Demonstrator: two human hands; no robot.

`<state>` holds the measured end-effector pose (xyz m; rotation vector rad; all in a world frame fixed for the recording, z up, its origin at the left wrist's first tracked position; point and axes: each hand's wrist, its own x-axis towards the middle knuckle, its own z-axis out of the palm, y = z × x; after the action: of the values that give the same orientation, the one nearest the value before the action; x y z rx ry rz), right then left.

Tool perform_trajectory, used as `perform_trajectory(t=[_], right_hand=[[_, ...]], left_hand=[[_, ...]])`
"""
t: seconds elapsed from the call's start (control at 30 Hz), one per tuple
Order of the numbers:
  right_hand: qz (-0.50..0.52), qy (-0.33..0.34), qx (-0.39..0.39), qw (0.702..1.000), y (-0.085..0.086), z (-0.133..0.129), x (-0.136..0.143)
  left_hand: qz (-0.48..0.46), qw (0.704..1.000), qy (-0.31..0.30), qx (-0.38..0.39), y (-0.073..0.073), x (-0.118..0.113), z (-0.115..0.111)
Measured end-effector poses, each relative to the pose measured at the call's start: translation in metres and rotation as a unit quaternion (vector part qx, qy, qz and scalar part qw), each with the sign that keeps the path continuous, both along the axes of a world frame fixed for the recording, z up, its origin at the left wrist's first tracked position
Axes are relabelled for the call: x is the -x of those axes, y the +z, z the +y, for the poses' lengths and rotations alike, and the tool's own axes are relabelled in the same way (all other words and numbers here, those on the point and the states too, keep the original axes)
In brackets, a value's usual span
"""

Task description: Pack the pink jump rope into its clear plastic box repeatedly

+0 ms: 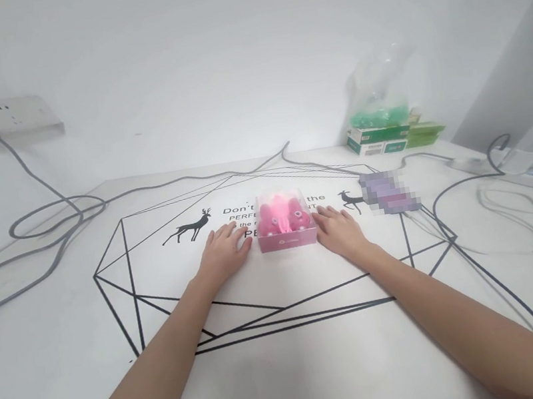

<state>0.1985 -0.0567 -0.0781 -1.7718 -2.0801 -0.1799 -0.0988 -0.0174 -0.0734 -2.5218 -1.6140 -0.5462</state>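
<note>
Centre of frame: pink box [287,236] (clear-topped), labelled front facing bottom edge, long axis seemingly left-to-right; left hand [224,250], right hand [340,232] flat beside it, both grips released.

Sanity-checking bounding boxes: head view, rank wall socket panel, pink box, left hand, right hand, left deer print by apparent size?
1. Wall socket panel
2. Pink box
3. Left hand and right hand: look alike, unranked
4. Left deer print

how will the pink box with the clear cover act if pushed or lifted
The pink box seems stiff, given its straight edges. Its squat shape suggests it would slide rather than roll or tip. The clear cover, apparently thin plastic, might dent if squeezed.
</note>
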Motion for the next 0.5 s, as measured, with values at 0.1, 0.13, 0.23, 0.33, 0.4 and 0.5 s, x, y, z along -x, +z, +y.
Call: perform_trajectory(t=[0.1, 0.13, 0.23, 0.33, 0.4, 0.5], right_hand=[[0.000, 0.000, 0.008, 1.000, 0.002, -0.001, 0.001], [-0.001, 0.001, 0.009, 1.000, 0.002, -0.001, 0.001], [0.000, -0.001, 0.012, 1.000, 0.005, -0.002, 0.002], [0.000, -0.008, 0.040, 0.999, 0.008, -0.004, 0.003], [-0.001, -0.014, 0.063, 0.998, 0.011, -0.005, 0.004], [-0.002, -0.023, 0.078, 0.997, 0.014, -0.006, 0.005]], left_hand=[[0.002, 1.000, -0.001, 0.004, -0.002, 0.001, 0.001], [0.003, 1.000, -0.001, 0.005, -0.002, 0.002, 0.002], [0.001, 1.000, -0.004, 0.003, -0.002, 0.002, 0.002], [0.004, 1.000, -0.003, 0.009, -0.001, 0.002, 0.002], [0.011, 1.000, 0.001, 0.020, 0.001, 0.001, 0.001], [0.015, 0.999, 0.009, 0.027, 0.004, -0.001, 0.000]])
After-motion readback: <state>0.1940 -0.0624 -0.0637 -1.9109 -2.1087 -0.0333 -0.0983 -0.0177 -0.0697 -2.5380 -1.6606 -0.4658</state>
